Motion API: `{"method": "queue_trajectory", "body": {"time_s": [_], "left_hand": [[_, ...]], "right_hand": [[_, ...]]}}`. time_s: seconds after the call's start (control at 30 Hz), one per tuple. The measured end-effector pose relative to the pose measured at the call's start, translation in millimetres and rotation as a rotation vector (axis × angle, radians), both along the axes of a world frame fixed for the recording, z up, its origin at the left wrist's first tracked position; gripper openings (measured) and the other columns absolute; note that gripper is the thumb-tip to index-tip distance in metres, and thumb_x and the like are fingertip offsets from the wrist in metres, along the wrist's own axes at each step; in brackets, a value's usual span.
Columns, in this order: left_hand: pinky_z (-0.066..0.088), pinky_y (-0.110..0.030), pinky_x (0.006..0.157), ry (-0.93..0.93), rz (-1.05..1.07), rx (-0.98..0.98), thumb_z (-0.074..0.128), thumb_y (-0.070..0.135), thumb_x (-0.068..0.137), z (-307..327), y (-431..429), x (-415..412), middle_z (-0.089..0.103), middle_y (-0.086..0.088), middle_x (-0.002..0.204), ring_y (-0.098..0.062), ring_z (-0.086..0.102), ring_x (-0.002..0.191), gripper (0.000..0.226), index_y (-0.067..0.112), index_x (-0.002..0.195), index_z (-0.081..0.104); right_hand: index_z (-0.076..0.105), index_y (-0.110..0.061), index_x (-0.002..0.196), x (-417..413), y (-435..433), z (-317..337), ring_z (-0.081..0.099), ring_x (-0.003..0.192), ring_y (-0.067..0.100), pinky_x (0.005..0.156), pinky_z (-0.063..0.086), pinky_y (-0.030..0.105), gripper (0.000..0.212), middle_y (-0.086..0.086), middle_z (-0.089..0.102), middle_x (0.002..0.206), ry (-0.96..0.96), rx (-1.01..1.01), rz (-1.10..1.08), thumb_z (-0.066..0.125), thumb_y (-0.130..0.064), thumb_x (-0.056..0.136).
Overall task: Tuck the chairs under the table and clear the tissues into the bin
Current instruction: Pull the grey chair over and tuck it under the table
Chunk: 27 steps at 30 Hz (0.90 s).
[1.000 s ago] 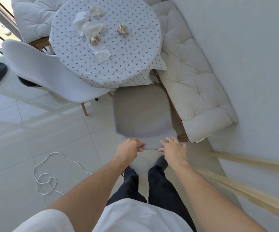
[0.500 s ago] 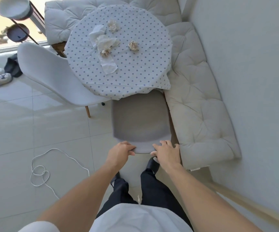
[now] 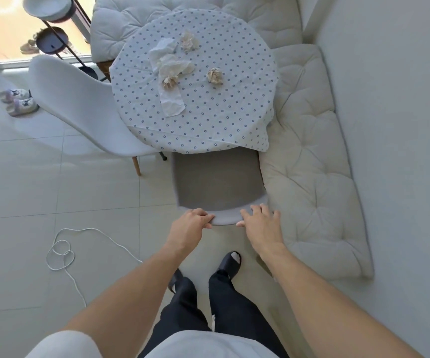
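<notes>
A grey chair (image 3: 217, 182) stands in front of me, its seat partly under the round table (image 3: 208, 130) with the dotted cloth. My left hand (image 3: 189, 228) grips the top of the chair's backrest. My right hand (image 3: 261, 224) rests on the same edge with its fingers spread. A second, white chair (image 3: 79, 109) stands at the table's left, pulled out and angled. On the cloth lie flat white tissues (image 3: 168, 71) and three crumpled balls (image 3: 214, 75), (image 3: 188, 40), (image 3: 170, 80). No bin is in view.
A cushioned bench (image 3: 309, 156) runs along the right wall and behind the table, close to the grey chair. A white cable (image 3: 64, 251) lies looped on the tile floor at left. Slippers (image 3: 19, 100) and a dark plant stand (image 3: 52, 42) are at the far left.
The grey chair has slid forward, further under the table, with both hands on its backrest. My view has moved closer, and my right hand's fingers have spread.
</notes>
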<state>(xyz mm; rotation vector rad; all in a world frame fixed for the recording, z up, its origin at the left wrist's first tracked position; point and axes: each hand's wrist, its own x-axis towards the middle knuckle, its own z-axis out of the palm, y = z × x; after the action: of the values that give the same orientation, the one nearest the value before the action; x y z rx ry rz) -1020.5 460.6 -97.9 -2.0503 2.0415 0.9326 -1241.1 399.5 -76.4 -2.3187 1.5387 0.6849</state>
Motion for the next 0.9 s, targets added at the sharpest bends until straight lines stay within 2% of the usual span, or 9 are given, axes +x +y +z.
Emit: {"method": "queue_trajectory", "body": {"time_s": [0.13, 0.27, 0.37, 0.53, 0.63, 0.73, 0.9], "left_hand": [[0.061, -0.043, 0.088, -0.016, 0.01, 0.005, 0.051, 0.026, 0.111, -3.3, -1.2, -4.4, 0.064, 0.006, 0.138, -0.021, 0.057, 0.131, 0.037, 0.031, 0.145, 0.063], [0.062, -0.043, 0.088, -0.043, 0.005, 0.019, 0.047, 0.029, 0.111, -2.6, 13.1, -11.2, 0.063, 0.007, 0.139, -0.019, 0.056, 0.133, 0.035, 0.027, 0.143, 0.062], [0.062, -0.038, 0.085, -0.082, -0.004, -0.002, 0.043, 0.031, 0.112, -2.0, 29.5, -8.6, 0.06, 0.009, 0.139, -0.017, 0.054, 0.135, 0.035, 0.026, 0.144, 0.057], [0.058, -0.031, 0.084, -0.113, -0.074, -0.027, 0.041, 0.032, 0.112, 1.0, 50.8, 2.7, 0.058, 0.011, 0.135, -0.015, 0.056, 0.129, 0.032, 0.026, 0.141, 0.054], [0.059, -0.028, 0.085, -0.108, -0.069, -0.047, 0.047, 0.024, 0.111, 3.0, 65.7, 12.9, 0.059, 0.012, 0.132, -0.014, 0.055, 0.129, 0.029, 0.027, 0.138, 0.057], [0.06, -0.028, 0.081, -0.085, -0.043, -0.06, 0.053, 0.011, 0.106, 3.7, 61.8, 21.2, 0.061, 0.011, 0.131, -0.014, 0.054, 0.132, 0.037, 0.027, 0.138, 0.062], [0.061, -0.033, 0.088, -0.014, -0.001, -0.066, 0.053, -0.004, 0.099, 5.9, 40.2, 30.1, 0.064, 0.008, 0.131, -0.014, 0.056, 0.131, 0.049, 0.024, 0.137, 0.066]], "right_hand": [[0.058, -0.024, 0.134, -8.2, -0.8, -6.8, 0.053, 0.124, 0.028, 0.094, 0.043, 0.046, 0.046, 0.006, 0.062, 0.133, -0.029, -0.023, 0.042, 0.04, -0.056, 0.107], [0.06, -0.02, 0.126, -8.3, 11.6, -8.8, 0.055, 0.116, 0.03, 0.098, 0.042, 0.049, 0.044, 0.008, 0.063, 0.122, -0.03, -0.013, 0.049, 0.04, -0.054, 0.108], [0.059, -0.016, 0.117, -1.8, 26.8, -6.2, 0.057, 0.106, 0.031, 0.099, 0.043, 0.052, 0.041, 0.01, 0.063, 0.111, -0.031, -0.018, 0.079, 0.038, -0.05, 0.11], [0.056, -0.012, 0.115, 8.1, 56.4, -2.8, 0.056, 0.104, 0.031, 0.102, 0.041, 0.053, 0.039, 0.011, 0.06, 0.109, -0.018, 0.013, 0.076, 0.04, -0.047, 0.11], [0.056, -0.01, 0.116, 19.2, 74.7, -1.7, 0.056, 0.103, 0.031, 0.098, 0.043, 0.05, 0.042, 0.013, 0.06, 0.109, -0.016, 0.038, 0.078, 0.036, -0.047, 0.111], [0.056, -0.011, 0.117, 24.7, 76.3, -1.3, 0.055, 0.104, 0.031, 0.094, 0.045, 0.048, 0.043, 0.013, 0.06, 0.11, -0.028, 0.029, 0.057, 0.035, -0.048, 0.111], [0.057, -0.013, 0.116, 32.4, 57.6, -0.9, 0.056, 0.105, 0.03, 0.094, 0.045, 0.048, 0.046, 0.012, 0.06, 0.111, 0.009, 0.004, 0.065, 0.031, -0.051, 0.111]]}}
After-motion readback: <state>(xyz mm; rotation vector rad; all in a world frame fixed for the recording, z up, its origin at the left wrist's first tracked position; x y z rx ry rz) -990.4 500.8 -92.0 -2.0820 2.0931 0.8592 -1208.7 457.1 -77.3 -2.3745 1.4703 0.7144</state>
